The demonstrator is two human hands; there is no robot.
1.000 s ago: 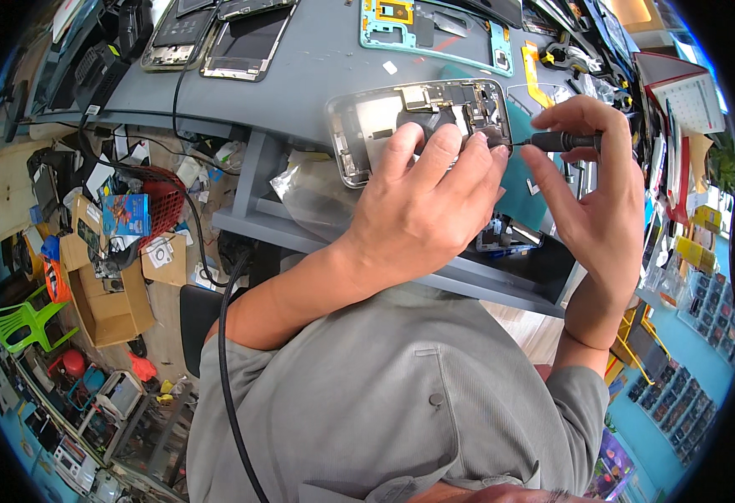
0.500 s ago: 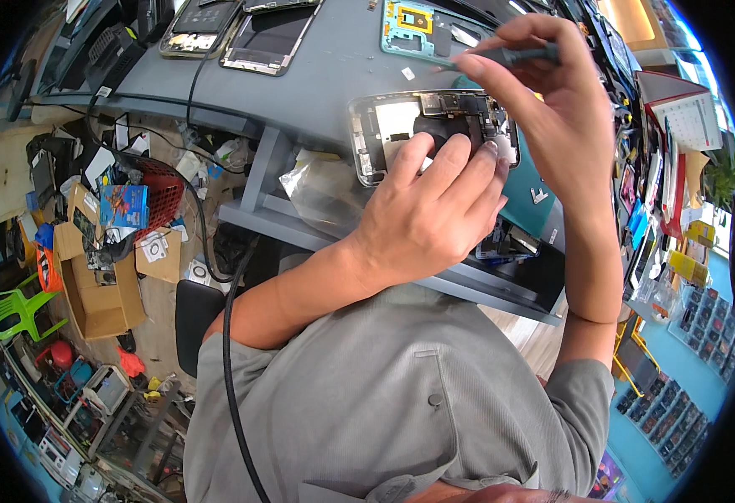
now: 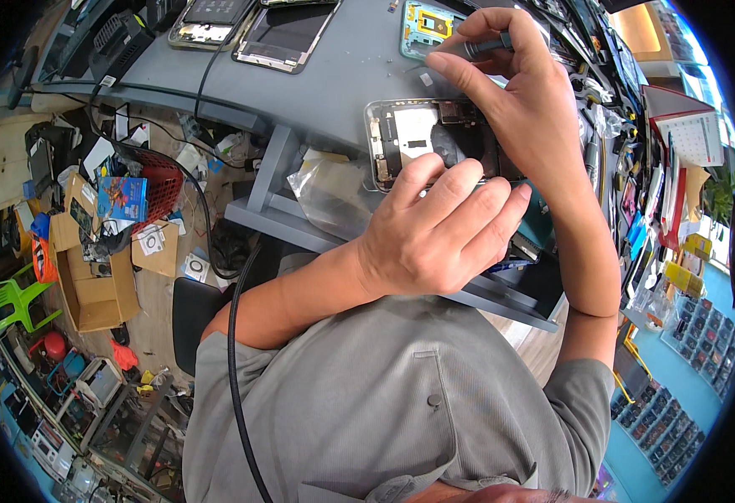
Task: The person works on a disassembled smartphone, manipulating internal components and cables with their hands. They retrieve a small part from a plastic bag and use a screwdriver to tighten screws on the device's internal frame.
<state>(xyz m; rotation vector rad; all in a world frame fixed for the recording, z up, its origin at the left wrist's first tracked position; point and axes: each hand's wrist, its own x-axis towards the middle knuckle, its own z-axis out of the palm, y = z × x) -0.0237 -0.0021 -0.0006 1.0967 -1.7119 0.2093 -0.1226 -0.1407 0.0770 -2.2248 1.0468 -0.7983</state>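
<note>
An opened phone point(image 3: 401, 159) lies on the grey workbench, its inner parts showing. My left hand point(image 3: 443, 222) is at its near edge, fingers stretched out and apart over the lower side; the thumb is hidden. Above the far right part of the phone, my right hand point(image 3: 522, 101) pinches a slim screwdriver point(image 3: 489, 46) with a dark handle. Its thin shaft points left, over the bench near a small white piece point(image 3: 426, 80). The right hand and wrist hide the phone's right end.
A teal phone frame point(image 3: 424, 33) lies beyond my right hand. Further left are a detached phone screen point(image 3: 283, 38) and another opened phone point(image 3: 208, 25). Below the bench top, an open drawer point(image 3: 283, 214) holds a clear plastic bag point(image 3: 329, 193). A black cable point(image 3: 231, 335) hangs at my left.
My left hand has drawn back from the phone's inner parts toward its near edge, fingers straighter. My right hand, still with the screwdriver, has moved left and nearer. The view has shifted slightly.
</note>
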